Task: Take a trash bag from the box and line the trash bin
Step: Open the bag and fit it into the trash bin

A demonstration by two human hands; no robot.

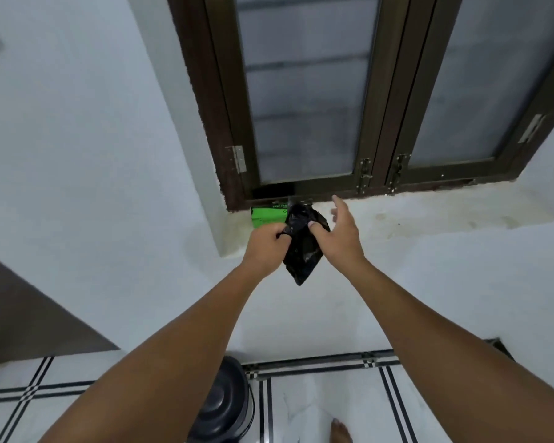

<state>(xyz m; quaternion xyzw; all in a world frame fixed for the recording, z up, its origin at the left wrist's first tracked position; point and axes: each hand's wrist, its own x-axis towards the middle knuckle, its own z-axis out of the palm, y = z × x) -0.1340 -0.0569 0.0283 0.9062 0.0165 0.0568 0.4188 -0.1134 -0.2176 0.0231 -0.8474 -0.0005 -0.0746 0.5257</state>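
While we stand facing the window, both our arms reach forward toward the sill, and the scene reads like this:

Trash bag: a crumpled black trash bag hangs between our two hands, in front of the white wall below the sill; its lower end tapers to a point and dangles free.

Left hand: our left hand has its fingers curled around a bunched edge of the bag on its left side, gripping it.

Right hand: our right hand pinches the bag's right side with the thumb; the index finger points up and away, and the other fingers are blurred, so we cannot tell how they lie.

Box: a bright green box sits on the white sill, at its left end just under the window frame; the bag's top overlaps the box's right end from our view. Print on the box is too small to read.

Trash bin: a dark round trash bin stands on the floor below, partly hidden by our left forearm, well apart from the bag.

Window: a dark brown framed window with frosted panes, its panels shut.

Floor: white tiles with black stripe lines; a bare foot shows at the bottom edge, right of the bin.
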